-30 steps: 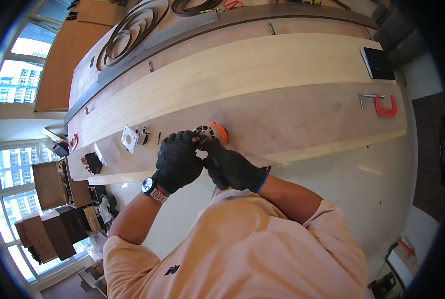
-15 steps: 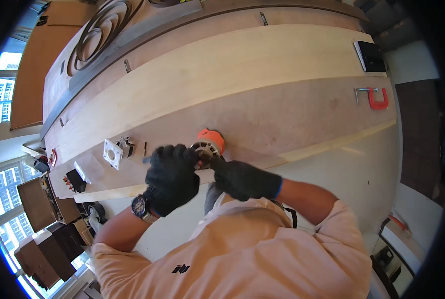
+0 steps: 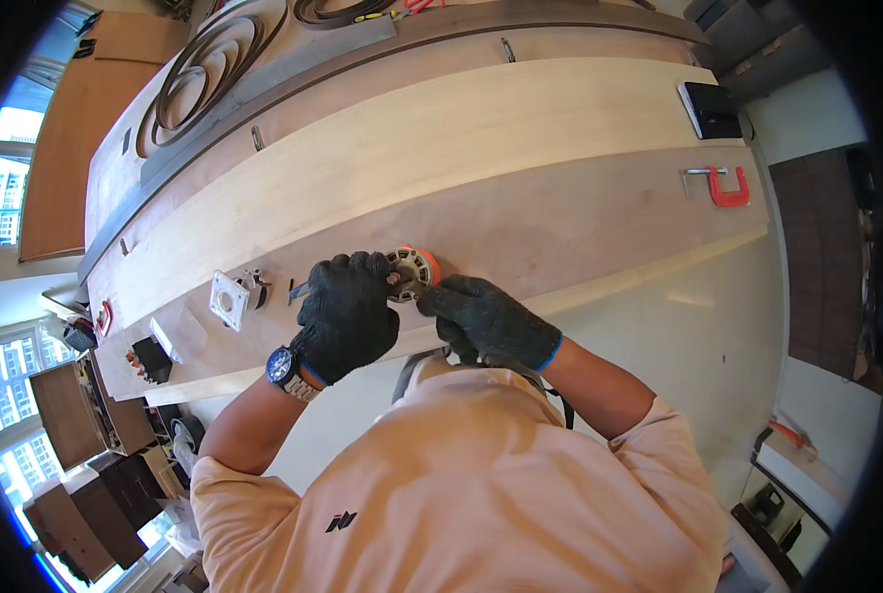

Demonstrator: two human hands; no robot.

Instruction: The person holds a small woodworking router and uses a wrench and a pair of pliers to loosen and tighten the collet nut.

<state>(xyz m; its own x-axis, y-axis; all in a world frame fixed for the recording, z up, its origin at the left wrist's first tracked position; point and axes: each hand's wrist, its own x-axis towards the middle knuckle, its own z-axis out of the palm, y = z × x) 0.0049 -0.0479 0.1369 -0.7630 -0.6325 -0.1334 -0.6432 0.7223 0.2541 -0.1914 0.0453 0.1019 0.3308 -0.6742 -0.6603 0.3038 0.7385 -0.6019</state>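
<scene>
Tool body (image 3: 415, 267), orange-cased with a vented end ring, is at the near edge of the workbench (image 3: 580, 222), between and just beyond the gloved hands. It looks dense and stiff, probably best held around the casing. Left hand (image 3: 348, 318) curls closed around a grey bar (image 3: 300, 292); right hand (image 3: 493, 321) bends beside the ring, its exact hold hidden.

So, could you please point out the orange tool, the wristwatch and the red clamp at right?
Orange tool (image 3: 419, 265), head view: vented end.
Wristwatch (image 3: 280, 366), head view: dial.
Red clamp (image 3: 729, 200), head view: curved frame.
</scene>
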